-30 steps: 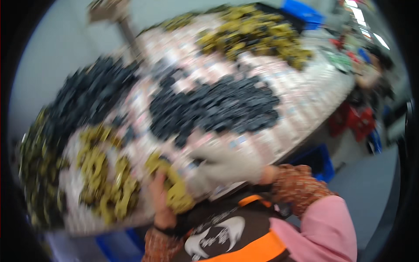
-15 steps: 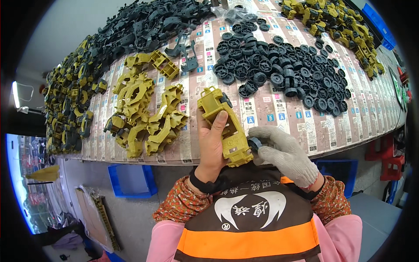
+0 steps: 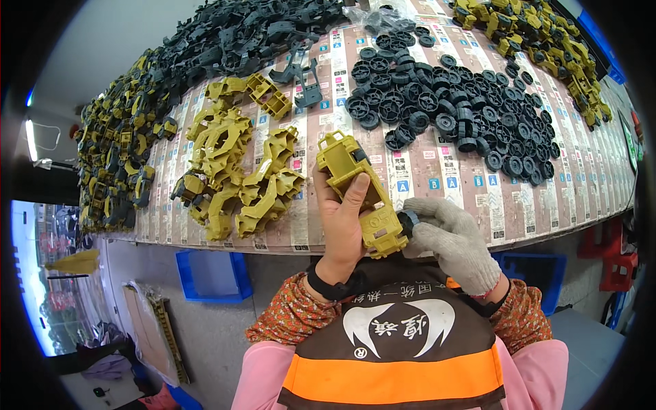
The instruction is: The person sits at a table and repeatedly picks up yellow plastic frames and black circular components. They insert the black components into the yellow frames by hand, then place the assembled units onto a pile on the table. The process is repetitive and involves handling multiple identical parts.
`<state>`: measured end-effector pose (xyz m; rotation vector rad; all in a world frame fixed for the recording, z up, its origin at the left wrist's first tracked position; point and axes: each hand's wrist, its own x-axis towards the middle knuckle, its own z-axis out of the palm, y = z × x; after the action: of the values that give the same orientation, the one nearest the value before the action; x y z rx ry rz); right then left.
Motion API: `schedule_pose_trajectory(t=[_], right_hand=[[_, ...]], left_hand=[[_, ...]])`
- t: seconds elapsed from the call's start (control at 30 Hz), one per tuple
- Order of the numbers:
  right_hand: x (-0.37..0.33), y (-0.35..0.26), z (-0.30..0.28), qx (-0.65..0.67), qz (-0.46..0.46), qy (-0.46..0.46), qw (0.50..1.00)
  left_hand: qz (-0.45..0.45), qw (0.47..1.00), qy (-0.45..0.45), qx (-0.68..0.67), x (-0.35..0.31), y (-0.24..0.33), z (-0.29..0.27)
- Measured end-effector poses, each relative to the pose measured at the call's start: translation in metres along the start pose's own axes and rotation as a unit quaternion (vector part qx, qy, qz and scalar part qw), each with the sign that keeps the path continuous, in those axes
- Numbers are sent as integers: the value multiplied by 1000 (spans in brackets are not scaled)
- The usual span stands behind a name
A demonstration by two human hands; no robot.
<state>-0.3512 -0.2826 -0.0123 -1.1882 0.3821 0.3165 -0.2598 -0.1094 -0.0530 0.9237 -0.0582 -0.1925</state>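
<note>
Clearly, in the head view, the table (image 3: 581, 171) fills the far half of the scene, its top covered in a pinkish printed sheet with pale stripes, its near edge bowed by the lens. Black wheels (image 3: 458, 109) spread right of the middle. Left of them lie yellow shells (image 3: 222, 137), with black frames (image 3: 253, 34) heaped beyond; more yellow-and-black pieces crowd the far left (image 3: 119, 150) and the far right (image 3: 540, 41). A clear bag (image 3: 383, 15) sits at the far side.

At the near edge, the bare left hand (image 3: 342, 232) grips a yellow body (image 3: 383, 222), thumb across it; the gloved right hand (image 3: 451, 236) pinches a wheel (image 3: 408, 220) at the body's right side.

Below the table, a blue bin (image 3: 212, 277) rests left on the grey floor (image 3: 212, 335), another blue bin (image 3: 536, 273) right, near red stools (image 3: 615, 263). Wrapped boards (image 3: 154, 328) lean at left, by a bright opening (image 3: 51, 273).
</note>
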Motion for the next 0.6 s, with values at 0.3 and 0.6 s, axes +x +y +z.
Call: schedule_pose_trajectory(t=[0.3, 0.6], right_hand=[[3, 6, -1, -11, -20, -3, 1000], [-10, -3, 28, -197, -48, -37, 979]], left_hand=[[14, 999, 13, 28, 2, -6, -3], [58, 996, 31, 62, 0, -21, -6]])
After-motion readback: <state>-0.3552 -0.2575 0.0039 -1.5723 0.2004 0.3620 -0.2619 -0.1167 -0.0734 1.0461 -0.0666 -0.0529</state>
